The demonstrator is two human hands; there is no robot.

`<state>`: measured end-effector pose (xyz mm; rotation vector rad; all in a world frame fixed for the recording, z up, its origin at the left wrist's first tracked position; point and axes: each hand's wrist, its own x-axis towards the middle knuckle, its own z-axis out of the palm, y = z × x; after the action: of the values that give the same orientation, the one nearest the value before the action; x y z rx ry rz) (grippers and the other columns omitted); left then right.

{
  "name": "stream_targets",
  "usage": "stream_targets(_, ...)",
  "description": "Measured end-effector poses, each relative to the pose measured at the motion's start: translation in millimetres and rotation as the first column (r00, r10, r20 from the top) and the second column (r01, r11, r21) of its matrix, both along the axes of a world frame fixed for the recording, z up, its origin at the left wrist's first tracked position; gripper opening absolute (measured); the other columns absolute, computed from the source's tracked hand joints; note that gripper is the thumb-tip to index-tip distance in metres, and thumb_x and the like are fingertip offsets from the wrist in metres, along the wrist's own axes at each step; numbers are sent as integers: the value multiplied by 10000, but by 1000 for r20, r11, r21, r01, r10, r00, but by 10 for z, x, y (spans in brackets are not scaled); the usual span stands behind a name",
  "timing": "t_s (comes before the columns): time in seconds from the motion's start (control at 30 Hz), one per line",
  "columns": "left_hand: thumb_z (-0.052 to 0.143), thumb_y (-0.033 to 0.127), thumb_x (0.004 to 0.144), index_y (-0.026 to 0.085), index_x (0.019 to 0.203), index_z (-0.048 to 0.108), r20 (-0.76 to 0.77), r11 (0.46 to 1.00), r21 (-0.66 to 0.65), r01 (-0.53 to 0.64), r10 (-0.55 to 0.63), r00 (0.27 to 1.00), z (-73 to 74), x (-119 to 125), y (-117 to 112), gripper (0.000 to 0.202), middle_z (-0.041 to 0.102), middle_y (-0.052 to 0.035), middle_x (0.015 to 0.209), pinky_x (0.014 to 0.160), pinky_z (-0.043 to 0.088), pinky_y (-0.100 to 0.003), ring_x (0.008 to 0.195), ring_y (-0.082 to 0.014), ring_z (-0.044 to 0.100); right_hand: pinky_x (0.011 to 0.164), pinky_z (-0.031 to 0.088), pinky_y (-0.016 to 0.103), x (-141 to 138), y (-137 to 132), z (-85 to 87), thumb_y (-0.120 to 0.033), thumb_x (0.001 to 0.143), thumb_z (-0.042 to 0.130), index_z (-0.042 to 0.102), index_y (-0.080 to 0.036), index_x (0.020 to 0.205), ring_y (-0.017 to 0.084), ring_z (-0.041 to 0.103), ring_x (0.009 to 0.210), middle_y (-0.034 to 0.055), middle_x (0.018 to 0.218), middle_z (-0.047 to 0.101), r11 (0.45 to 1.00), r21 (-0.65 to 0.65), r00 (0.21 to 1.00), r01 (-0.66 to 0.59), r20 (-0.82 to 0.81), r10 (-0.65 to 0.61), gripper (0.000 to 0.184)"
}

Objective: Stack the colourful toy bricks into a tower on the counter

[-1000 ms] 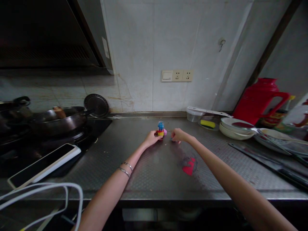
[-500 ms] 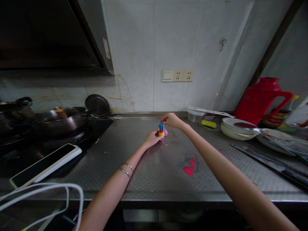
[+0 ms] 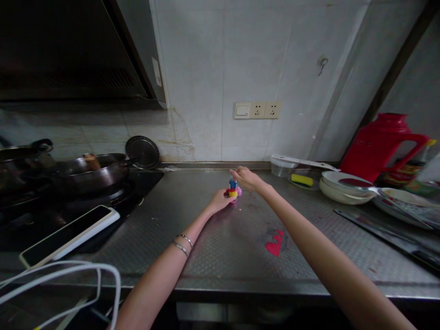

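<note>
A small stack of coloured toy blocks (image 3: pixel 233 189), blue on top with yellow, red and pink below, stands on the steel counter (image 3: pixel 220 238) near its back. My left hand (image 3: pixel 220 200) grips the stack's lower part from the left. My right hand (image 3: pixel 244 178) rests on the stack's top with fingers pressed down on the blue piece. Whether anything lies under those fingers is hidden.
A stove with dark pans (image 3: pixel 85 172) and a round lid (image 3: pixel 142 152) fills the left. A phone (image 3: pixel 68 233) and white cable (image 3: pixel 62 284) lie front left. Right side: red thermos jug (image 3: pixel 378 142), stacked plates (image 3: pixel 343 185), a sponge (image 3: pixel 301 179), a knife (image 3: pixel 388 236). A red mark (image 3: pixel 275 245) marks the counter.
My right hand rose from the counter beside the stack to the stack's top and now presses there. My left hand stayed on the stack. The view shifted slightly.
</note>
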<state>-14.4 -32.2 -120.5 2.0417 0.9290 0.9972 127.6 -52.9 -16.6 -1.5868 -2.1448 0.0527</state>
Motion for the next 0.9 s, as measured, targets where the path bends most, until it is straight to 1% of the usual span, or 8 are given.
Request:
stream_targets(0.1, 588, 255, 683, 120, 949, 608, -2, 1000, 11, 4, -4, 1000, 20, -7, -16, 299, 660, -71, 904, 752, 445, -271, 782, -154, 602, 799, 369, 245, -12, 29, -8, -549, 857, 195, 632, -135, 708, 185, 526, 927, 117, 1001, 576, 999, -41, 1000, 10, 15, -9, 620)
stream_targets(0.2, 588, 248, 682, 126, 943, 611, -8, 1000, 23, 4, -4, 1000, 24, -10, -16, 289, 661, -65, 897, 752, 446, -271, 782, -155, 602, 770, 375, 227, -5, 37, -10, -540, 857, 209, 642, -132, 730, 179, 537, 897, 119, 991, 583, 999, -47, 1000, 12, 0, -12, 608)
stream_targets(0.4, 583, 255, 683, 134, 961, 610, -3, 1000, 15, 1, -1, 1000, -6, -1, 10, 304, 660, -48, 876, 753, 444, -269, 767, -149, 595, 765, 369, 217, 27, -36, 30, -473, 877, 222, 667, -141, 739, 154, 547, 820, 97, 927, 605, 998, 59, 988, -27, -148, 36, 572)
stream_targets(0.53, 593, 261, 682, 133, 990, 606, 5, 1000, 4, 7, -7, 1000, -15, -7, 15, 333, 657, -50, 890, 768, 441, -273, 777, -149, 591, 745, 375, 208, 126, -27, 18, -423, 873, 262, 673, -136, 742, 147, 553, 800, 66, 872, 630, 988, 154, 960, 0, -277, 43, 518)
stream_targets(0.63, 605, 267, 682, 130, 1011, 603, 21, 1000, 14, 19, -19, 1000, -27, -16, 24, 357, 657, -57, 911, 776, 441, -284, 794, -157, 592, 722, 393, 213, 253, 66, -140, -345, 850, 325, 671, -129, 827, 154, 566, 796, 59, 863, 645, 980, 175, 927, 96, -374, -24, 409)
stream_targets(0.7, 612, 272, 681, 126, 1015, 603, 35, 999, 21, 29, -29, 999, -38, -19, 35, 364, 656, -65, 930, 780, 443, -292, 804, -163, 593, 727, 406, 210, 327, 145, -328, -250, 797, 418, 643, -121, 955, 149, 573, 812, 67, 926, 647, 988, 96, 924, 121, -374, -77, 303)
stream_targets(0.8, 627, 264, 674, 110, 1000, 609, 46, 1000, 12, 13, -13, 999, -50, -15, 52, 362, 657, -82, 942, 785, 447, -303, 808, -172, 597, 759, 416, 213, 380, 243, -645, -171, 716, 514, 573, -115, 1094, 149, 578, 851, 94, 1027, 623, 995, -40, 946, 87, -311, -95, 387)
stream_targets(0.9, 634, 244, 669, 105, 1006, 607, 50, 1000, -3, 4, -4, 999, -58, -6, 63, 366, 659, -92, 944, 785, 452, -307, 806, -174, 602, 751, 434, 235, 373, 300, -868, -230, 699, 565, 547, -133, 1131, 166, 578, 873, 101, 1078, 603, 991, -121, 953, 50, -291, -84, 443)
